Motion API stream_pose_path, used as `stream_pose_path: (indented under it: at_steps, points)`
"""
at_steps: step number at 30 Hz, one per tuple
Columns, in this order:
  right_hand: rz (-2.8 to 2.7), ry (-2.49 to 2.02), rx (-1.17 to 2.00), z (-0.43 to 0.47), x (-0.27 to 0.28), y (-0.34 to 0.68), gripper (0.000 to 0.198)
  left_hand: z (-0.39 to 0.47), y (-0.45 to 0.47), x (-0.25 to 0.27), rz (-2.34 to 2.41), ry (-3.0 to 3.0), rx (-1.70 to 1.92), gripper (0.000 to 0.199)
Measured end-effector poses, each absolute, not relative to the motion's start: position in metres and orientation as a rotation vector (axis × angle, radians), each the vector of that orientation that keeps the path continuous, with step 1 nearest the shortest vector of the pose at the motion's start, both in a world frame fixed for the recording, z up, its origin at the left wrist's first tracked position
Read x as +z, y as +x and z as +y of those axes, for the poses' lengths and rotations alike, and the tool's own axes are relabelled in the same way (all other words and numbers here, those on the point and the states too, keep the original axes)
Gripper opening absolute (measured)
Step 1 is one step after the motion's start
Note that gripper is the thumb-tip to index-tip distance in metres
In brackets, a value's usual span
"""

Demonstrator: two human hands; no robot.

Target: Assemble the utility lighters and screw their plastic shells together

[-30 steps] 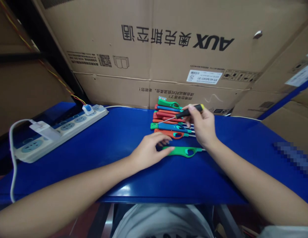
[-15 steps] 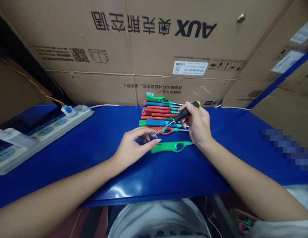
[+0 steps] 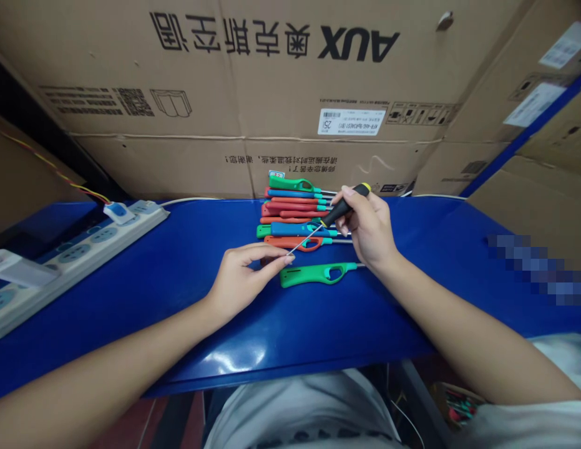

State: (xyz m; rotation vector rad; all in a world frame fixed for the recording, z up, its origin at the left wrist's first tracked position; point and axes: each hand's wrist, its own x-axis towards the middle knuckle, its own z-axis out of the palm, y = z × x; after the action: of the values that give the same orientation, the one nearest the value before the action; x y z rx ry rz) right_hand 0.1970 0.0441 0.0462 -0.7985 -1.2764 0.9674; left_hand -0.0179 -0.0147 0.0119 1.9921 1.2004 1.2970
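Note:
My right hand [image 3: 372, 227] is wrapped round the black and yellow handle of a screwdriver [image 3: 337, 209], which slants down to the left. At its far end, the thumb and fingertips of my left hand [image 3: 243, 274] pinch the tip of the thin metal shaft. Whether a small part sits between those fingertips is hidden. Just right of the left fingertips, a green long-nosed lighter [image 3: 309, 274] lies flat on the blue table. Behind it, an orange lighter [image 3: 290, 242] and a blue lighter [image 3: 292, 230] lie in a row with several others, partly under the screwdriver.
A white power strip [image 3: 96, 249] with plugs in it lies along the left side of the blue tabletop [image 3: 187, 349]. A large cardboard sheet [image 3: 196, 162] stands upright along the back edge. Below the table at right is a box of small parts [image 3: 458, 402].
My left thumb and fingers, slightly apart around the screwdriver tip before, have closed together on it. The whole view has shifted a little; the lighters lie as before.

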Motion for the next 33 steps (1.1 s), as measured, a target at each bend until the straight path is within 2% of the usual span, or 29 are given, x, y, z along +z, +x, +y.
stream_pose_path:
  at_steps: [7,14,21,23,28,33]
  points:
    - [-1.610,-0.720,1.073,0.049,0.057,0.211,0.039,-0.020,-0.016,0.012,1.101,2.044,1.075,0.010]
    - [-1.896,-0.582,1.245,0.034,0.070,0.215,0.034,-0.032,-0.005,0.011,1.025,2.041,0.833,0.014]
    - [-1.722,-0.755,0.586,0.007,0.060,0.191,0.045,-0.034,-0.002,0.006,1.064,2.060,0.858,0.015]
    - [-1.751,-0.752,0.594,0.006,0.062,0.191,0.042,-0.033,-0.002,0.005,1.062,2.068,0.876,0.015]
    - [-1.937,-0.595,0.926,0.013,0.069,0.201,0.050,-0.031,-0.002,0.004,1.078,2.091,0.926,0.016]
    - [-1.916,-0.686,0.536,0.011,0.067,0.201,0.047,-0.029,-0.003,0.000,1.089,2.134,0.979,0.015]
